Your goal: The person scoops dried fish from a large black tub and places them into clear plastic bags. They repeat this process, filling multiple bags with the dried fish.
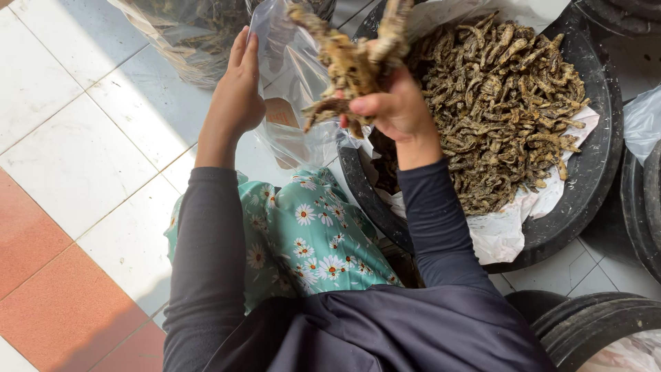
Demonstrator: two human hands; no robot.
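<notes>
The right hand (394, 110) is closed tight on a bunch of dried fish (351, 62), lifted above the black basin (599, 172) w/ more fish, while the left hand (237, 96), fingers flat, spreads the clear plastic bag (296, 131) open near the floor (82, 165).

Both hands raised: left hand (237, 89) flat, right hand (392, 103) fisted.

I sit on a tiled floor (76, 165), white tiles with red ones toward its near left corner. A black basin (599, 172), lined with white plastic and heaped with dried fish (502, 103), stands on it at my right. A filled clear bag (186, 34) rests at the far edge. More black tubs (592, 324) stand along the right edge.
</notes>
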